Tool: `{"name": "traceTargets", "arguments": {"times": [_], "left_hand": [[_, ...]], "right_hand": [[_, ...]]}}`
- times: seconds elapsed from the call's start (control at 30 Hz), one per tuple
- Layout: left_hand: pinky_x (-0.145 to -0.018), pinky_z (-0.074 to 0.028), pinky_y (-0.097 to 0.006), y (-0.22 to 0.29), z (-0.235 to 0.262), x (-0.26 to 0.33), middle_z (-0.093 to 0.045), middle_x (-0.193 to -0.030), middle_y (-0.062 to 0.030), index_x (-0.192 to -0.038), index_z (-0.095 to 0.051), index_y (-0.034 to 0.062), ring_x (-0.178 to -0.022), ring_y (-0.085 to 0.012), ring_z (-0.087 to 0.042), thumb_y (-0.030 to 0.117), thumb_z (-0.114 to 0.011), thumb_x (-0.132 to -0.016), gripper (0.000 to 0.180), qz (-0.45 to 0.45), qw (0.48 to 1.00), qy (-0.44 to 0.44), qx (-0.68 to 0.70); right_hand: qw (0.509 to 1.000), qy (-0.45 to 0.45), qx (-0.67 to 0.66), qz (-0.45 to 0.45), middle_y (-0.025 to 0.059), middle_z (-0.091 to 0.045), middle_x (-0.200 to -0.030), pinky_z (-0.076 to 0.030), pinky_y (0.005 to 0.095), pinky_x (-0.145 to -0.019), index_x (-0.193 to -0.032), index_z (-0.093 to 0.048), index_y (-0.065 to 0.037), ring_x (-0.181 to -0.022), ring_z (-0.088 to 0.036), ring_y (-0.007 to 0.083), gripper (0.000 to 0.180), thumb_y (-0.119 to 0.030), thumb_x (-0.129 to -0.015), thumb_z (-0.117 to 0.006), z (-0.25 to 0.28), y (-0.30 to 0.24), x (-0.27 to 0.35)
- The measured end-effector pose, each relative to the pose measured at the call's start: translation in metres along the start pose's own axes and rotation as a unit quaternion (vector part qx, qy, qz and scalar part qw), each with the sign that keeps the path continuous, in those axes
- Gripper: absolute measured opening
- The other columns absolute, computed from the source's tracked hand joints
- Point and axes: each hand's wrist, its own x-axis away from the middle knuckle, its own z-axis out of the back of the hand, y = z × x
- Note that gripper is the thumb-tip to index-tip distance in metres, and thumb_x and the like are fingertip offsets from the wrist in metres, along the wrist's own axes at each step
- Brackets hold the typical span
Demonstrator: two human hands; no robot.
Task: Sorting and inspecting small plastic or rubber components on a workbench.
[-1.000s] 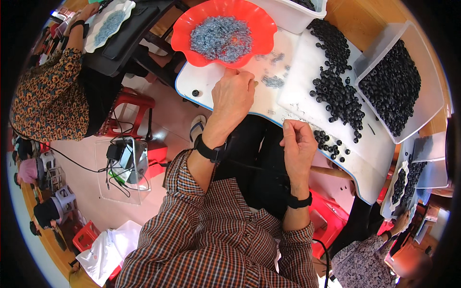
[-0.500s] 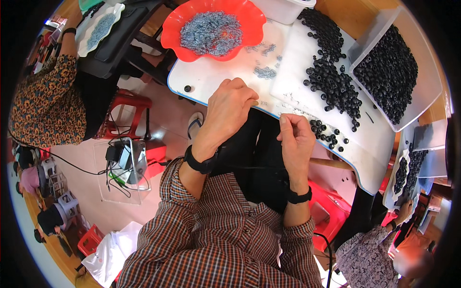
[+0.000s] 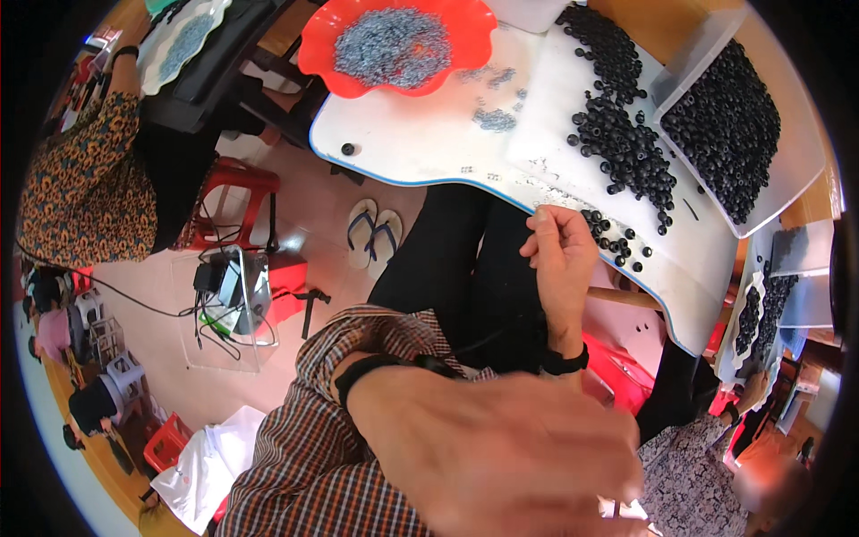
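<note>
My left hand (image 3: 510, 443) is raised close to the camera, crossing in front of my checked shirt. Its fingers are smeared by motion, and whatever they may hold is not visible. At the near edge of the white table (image 3: 420, 148), my right hand (image 3: 564, 259) has its fingers curled together. Anything in them is hidden or too small to make out. Beside that hand lie several loose black beads (image 3: 622, 243). Beyond them, a larger heap of black beads (image 3: 622, 143) spreads over a white sheet (image 3: 537, 125).
A red wavy-rimmed bowl (image 3: 313, 55) of small grey-blue pieces stands at the far left. A clear bin (image 3: 799, 179) of black beads leans at the right. One black bead (image 3: 348, 149) sits near the left edge. Other people sit at both sides. Slippers (image 3: 374, 237) lie on the floor.
My left hand has swung from the table edge back and up toward the camera, uncovering the slippers and table edge. My right hand stays near the edge, its fingers slightly turned.
</note>
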Motion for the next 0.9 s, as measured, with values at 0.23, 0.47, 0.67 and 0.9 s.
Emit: {"name": "traceTargets", "arguments": {"times": [0.23, 0.47, 0.67, 0.9], "left_hand": [[-0.034, -0.034, -0.03, 0.012, -0.035, -0.013, -0.047, -0.06, -0.0091, -0.076, -0.058, -0.0059, -0.043, -0.0192, -0.046, 0.009, -0.066, -0.089, 0.021, 0.02, 0.967, 0.093, 0.236], [-0.035, -0.041, -0.027, 0.036, -0.024, -0.008, -0.062, -0.07, -0.0175, -0.093, -0.065, -0.0116, -0.051, -0.0233, -0.061, 0.004, -0.066, -0.088, 0.016, 0.118, 0.933, 0.17, 0.294], [-0.065, -0.047, -0.023, -0.021, 0.03, 0.021, -0.062, -0.093, -0.0122, -0.108, -0.063, -0.009, -0.073, -0.0124, -0.06, 0.003, -0.057, -0.09, 0.023, 0.249, 0.927, 0.266, -0.091], [-0.064, -0.048, -0.018, -0.091, 0.028, 0.064, -0.064, -0.088, -0.0043, -0.101, -0.068, -0.0032, -0.075, -0.0058, -0.06, 0.014, -0.067, -0.09, 0.02, 0.465, 0.857, 0.203, -0.095]], "right_hand": [[1.0, 0.017, -0.011, 0.004, 0.0069, -0.066, -0.086, -0.04, 0.0183, -0.047, -0.095, -0.058, 0.0, -0.059, -0.058, 0.0069, 0.014, -0.014, -0.095, -0.058, 0.01, -0.003, 0.003], [0.999, 0.022, -0.029, 0.001, 0.0073, -0.066, -0.084, -0.042, 0.0184, -0.046, -0.094, -0.059, 0.001, -0.057, -0.058, 0.0071, 0.012, -0.011, -0.094, -0.059, 0.008, -0.004, 0.008], [0.997, 0.012, -0.078, -0.006, 0.0068, -0.065, -0.082, -0.045, 0.0195, -0.051, -0.092, -0.058, 0.002, -0.057, -0.058, 0.0071, 0.011, -0.008, -0.093, -0.06, 0.02, -0.007, 0.018], [0.997, 0.012, -0.06, 0.056, 0.0051, -0.065, -0.078, -0.047, 0.0193, -0.052, -0.094, -0.058, 0.003, -0.059, -0.058, 0.0056, 0.009, -0.005, -0.092, -0.06, 0.019, -0.012, 0.027]]}}
